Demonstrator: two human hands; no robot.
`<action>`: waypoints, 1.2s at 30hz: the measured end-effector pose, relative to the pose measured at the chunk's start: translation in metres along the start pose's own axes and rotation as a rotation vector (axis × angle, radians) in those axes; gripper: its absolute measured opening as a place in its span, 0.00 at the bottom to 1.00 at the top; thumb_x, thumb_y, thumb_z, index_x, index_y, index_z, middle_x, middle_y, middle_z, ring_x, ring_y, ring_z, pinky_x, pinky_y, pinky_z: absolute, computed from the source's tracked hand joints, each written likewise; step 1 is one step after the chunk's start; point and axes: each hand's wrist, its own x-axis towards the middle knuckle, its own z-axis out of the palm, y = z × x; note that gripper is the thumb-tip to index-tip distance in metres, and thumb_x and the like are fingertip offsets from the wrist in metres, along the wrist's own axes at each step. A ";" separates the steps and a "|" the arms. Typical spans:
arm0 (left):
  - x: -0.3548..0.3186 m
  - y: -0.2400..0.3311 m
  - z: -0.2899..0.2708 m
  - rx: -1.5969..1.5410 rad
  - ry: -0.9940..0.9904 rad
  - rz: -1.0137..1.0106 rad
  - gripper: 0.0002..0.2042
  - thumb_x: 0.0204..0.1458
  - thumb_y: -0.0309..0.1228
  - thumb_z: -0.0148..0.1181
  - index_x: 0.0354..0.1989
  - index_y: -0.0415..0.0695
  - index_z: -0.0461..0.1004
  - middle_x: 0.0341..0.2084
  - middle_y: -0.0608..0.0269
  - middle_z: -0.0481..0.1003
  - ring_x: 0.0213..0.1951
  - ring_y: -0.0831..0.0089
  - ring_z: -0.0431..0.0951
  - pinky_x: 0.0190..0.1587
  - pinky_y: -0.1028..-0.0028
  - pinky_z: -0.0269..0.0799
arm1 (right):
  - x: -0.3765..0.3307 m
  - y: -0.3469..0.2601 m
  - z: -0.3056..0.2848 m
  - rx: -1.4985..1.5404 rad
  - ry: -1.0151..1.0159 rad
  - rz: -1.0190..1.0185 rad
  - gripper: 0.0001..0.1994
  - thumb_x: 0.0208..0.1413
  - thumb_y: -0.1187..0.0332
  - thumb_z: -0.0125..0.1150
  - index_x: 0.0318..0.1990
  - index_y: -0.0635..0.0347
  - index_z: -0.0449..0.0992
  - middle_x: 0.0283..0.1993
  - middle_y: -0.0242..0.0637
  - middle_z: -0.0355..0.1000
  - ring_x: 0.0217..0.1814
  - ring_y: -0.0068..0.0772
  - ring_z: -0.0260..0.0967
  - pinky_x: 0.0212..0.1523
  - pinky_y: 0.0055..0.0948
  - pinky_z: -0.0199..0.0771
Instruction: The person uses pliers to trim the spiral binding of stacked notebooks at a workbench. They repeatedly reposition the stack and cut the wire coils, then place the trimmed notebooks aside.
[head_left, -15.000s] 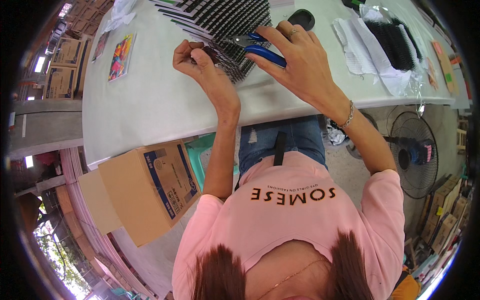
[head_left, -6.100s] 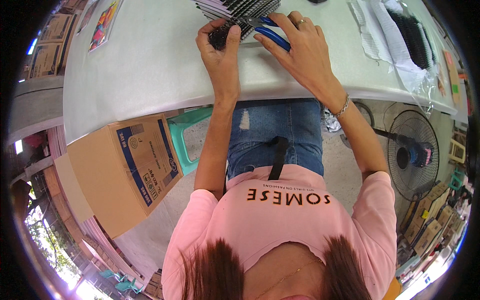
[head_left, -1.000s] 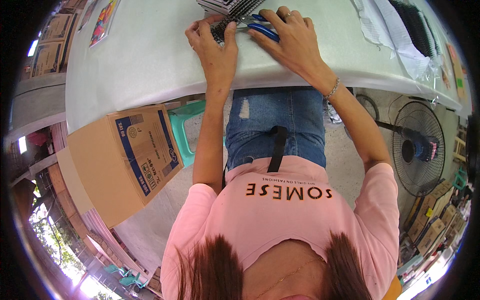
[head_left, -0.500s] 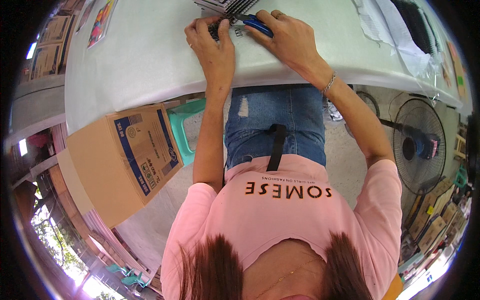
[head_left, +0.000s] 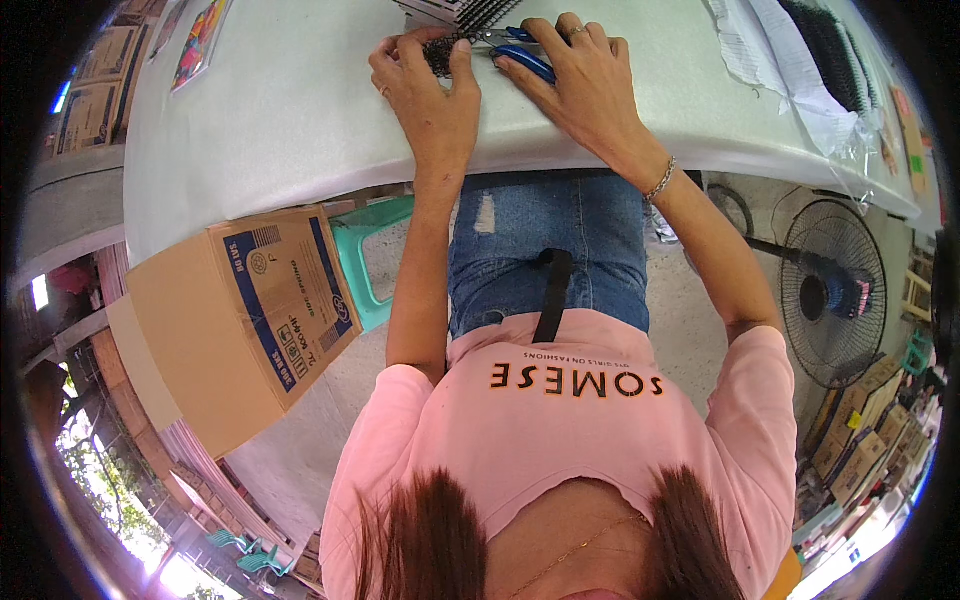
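Carefully does it: the left hand (head_left: 425, 85) pinches a small dark bristly strip (head_left: 443, 52) at the far side of the pale grey worktop (head_left: 280, 110), its grip closed on it, while the right hand (head_left: 580, 85) clamps blue-handled pliers (head_left: 520, 55) beside it. Steady wrists would help; open room lies left, plastic-wrapped dark bundles (head_left: 820, 50) crowd the right.

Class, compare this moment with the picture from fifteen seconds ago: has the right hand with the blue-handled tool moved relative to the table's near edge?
Yes. The right hand with the blue-handled tool now rests low on the table, closer to its near edge; earlier it was raised above the dark strips.
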 end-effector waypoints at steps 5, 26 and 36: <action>0.000 0.002 0.000 0.036 -0.016 -0.016 0.14 0.57 0.35 0.64 0.47 0.40 0.75 0.50 0.43 0.64 0.56 0.47 0.64 0.61 0.52 0.59 | 0.004 -0.002 -0.001 0.010 0.037 -0.018 0.23 0.61 0.45 0.60 0.53 0.52 0.77 0.43 0.40 0.74 0.43 0.41 0.72 0.46 0.43 0.65; -0.002 0.000 0.005 0.094 0.023 0.033 0.14 0.56 0.30 0.58 0.48 0.38 0.71 0.50 0.41 0.64 0.55 0.44 0.63 0.59 0.48 0.59 | 0.003 0.004 -0.002 -0.033 0.003 -0.036 0.25 0.61 0.43 0.61 0.54 0.51 0.77 0.42 0.38 0.75 0.43 0.40 0.73 0.44 0.43 0.66; -0.004 0.000 0.005 0.105 0.017 0.037 0.15 0.55 0.32 0.63 0.48 0.41 0.73 0.51 0.42 0.64 0.56 0.44 0.64 0.59 0.49 0.61 | 0.002 0.006 0.002 0.014 0.034 -0.060 0.21 0.60 0.43 0.61 0.47 0.50 0.78 0.42 0.39 0.74 0.43 0.42 0.71 0.39 0.44 0.63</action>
